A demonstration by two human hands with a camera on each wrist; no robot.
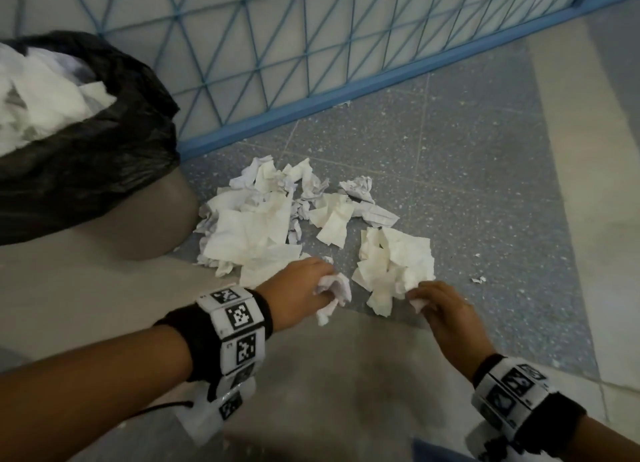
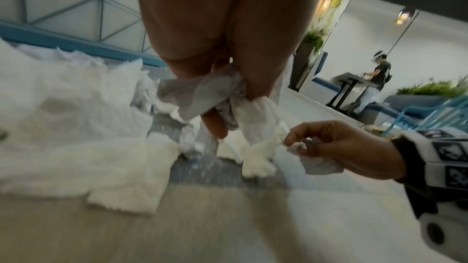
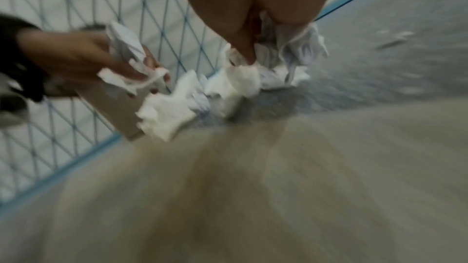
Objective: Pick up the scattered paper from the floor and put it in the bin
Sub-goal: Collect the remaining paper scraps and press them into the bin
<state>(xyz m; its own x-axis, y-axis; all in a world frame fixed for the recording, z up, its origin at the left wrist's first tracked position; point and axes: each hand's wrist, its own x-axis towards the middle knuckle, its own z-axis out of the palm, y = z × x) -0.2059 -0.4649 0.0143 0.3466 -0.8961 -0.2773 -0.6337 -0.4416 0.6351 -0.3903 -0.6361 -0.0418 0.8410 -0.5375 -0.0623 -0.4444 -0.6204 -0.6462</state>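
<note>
Crumpled white paper (image 1: 258, 219) lies scattered in a heap on the grey speckled floor, with a second clump (image 1: 394, 261) to its right. My left hand (image 1: 304, 285) grips a crumpled wad of paper (image 1: 332, 293), seen also in the left wrist view as grey-white paper (image 2: 202, 95). My right hand (image 1: 440, 306) pinches a small paper scrap (image 1: 417, 302) at the near edge of the right clump; the right wrist view shows its fingers (image 3: 243, 47) in the paper (image 3: 243, 79). The bin (image 1: 149, 219) with a black liner (image 1: 104, 150) stands at the left, holding white paper.
A blue lattice fence (image 1: 311, 63) runs behind the paper, close to the bin. Small paper bits (image 1: 479, 280) lie on the floor to the right. In the left wrist view a person (image 2: 380, 75) stands at a table far off, beside planters.
</note>
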